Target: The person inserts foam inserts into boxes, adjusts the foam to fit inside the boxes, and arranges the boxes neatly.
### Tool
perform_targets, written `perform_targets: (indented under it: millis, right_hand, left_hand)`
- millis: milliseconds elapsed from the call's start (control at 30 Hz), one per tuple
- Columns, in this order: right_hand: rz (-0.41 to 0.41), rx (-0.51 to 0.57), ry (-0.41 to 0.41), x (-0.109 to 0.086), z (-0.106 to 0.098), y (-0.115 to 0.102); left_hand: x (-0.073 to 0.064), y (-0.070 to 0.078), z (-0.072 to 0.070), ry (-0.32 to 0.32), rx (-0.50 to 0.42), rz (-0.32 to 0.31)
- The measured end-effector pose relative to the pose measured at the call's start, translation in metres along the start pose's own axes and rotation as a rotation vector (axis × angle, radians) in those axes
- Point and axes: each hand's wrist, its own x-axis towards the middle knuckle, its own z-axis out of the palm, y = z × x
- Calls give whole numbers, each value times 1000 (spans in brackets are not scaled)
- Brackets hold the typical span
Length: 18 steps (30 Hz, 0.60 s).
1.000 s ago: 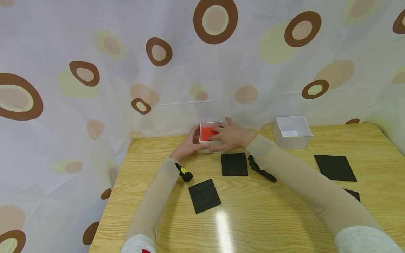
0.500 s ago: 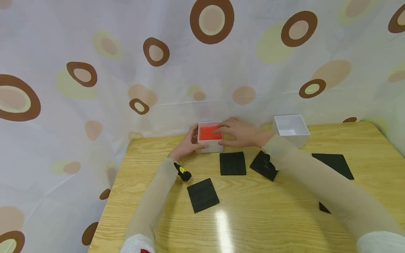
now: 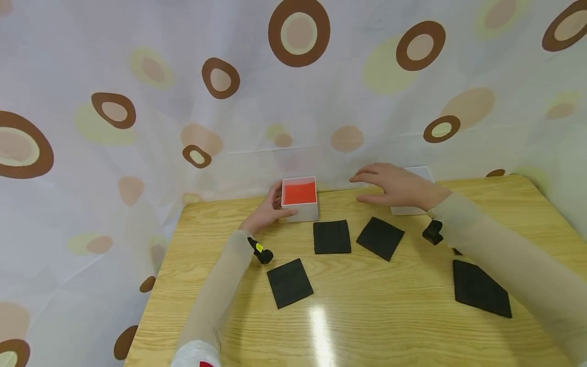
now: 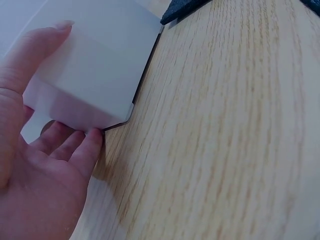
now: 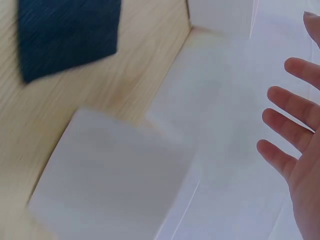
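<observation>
A white square box [image 3: 301, 213] stands at the table's back edge, with a flat red layer [image 3: 299, 194] inside it. My left hand [image 3: 265, 215] holds this box by its left front corner. In the left wrist view, the thumb lies on one face of the box [image 4: 100, 60] and the fingertips touch the adjoining side near the table. My right hand [image 3: 398, 186] is in the air between the two boxes with fingers extended, holding nothing. Behind it, a second white box [image 3: 407, 210] is partly hidden; its near wall [image 5: 112, 175] shows blurred in the right wrist view.
Black square pads lie on the wooden table: one before the left box [image 3: 332, 237], one right of it [image 3: 380, 238], one nearer the front [image 3: 290, 283]. A pad [image 3: 479, 288] at right is partly under the right sleeve. A patterned curtain [image 3: 257, 112] hangs behind the table.
My right hand has left the box with the red layer and moved right, to the front of the second box. The left hand stays on its box. The view has shifted slightly.
</observation>
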Motion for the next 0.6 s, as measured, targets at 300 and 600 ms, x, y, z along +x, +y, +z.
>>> perform_targets:
  millis: [300,600]
  right_hand:
    - [173,55,12,-48,-11,28]
    - [370,137,5,-84,-15,59]
  left_hand:
    - [1,-2,0,-9,-9,2]
    - [3,-2,-1,-6,10,5]
